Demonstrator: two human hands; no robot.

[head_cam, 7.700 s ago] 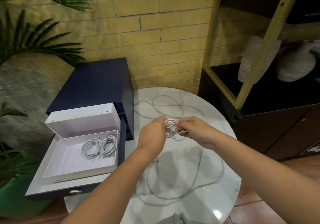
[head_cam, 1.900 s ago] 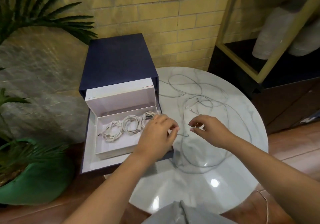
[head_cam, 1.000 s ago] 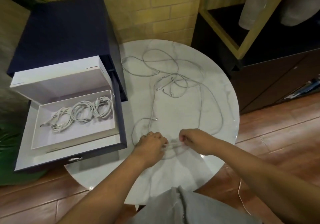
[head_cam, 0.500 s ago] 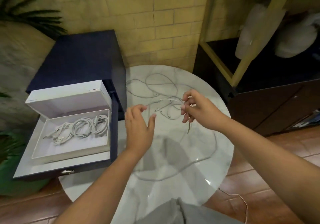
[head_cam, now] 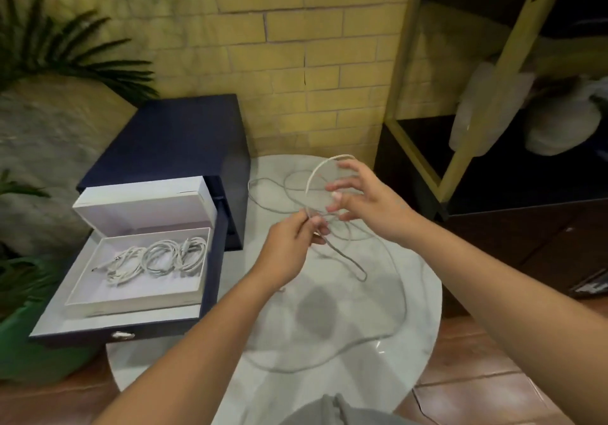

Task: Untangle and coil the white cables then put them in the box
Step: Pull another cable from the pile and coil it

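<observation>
Pinching the white cable (head_cam: pixel 342 260) in the middle of the frame, the left hand (head_cam: pixel 289 247) holds it tight, while the right hand (head_cam: pixel 365 201) is spread wide with a raised loop curving over its fingers. More cable lies loose on the round marble surface (head_cam: pixel 424 299), and three coiled cables (head_cam: pixel 158 258) already rest in the white box (head_cam: pixel 131 303) at the left. To do this well, I think the left hand should keep its pinch and the right hand should lay each new loop the same size, slowly, so the long tail does not knot.
</observation>
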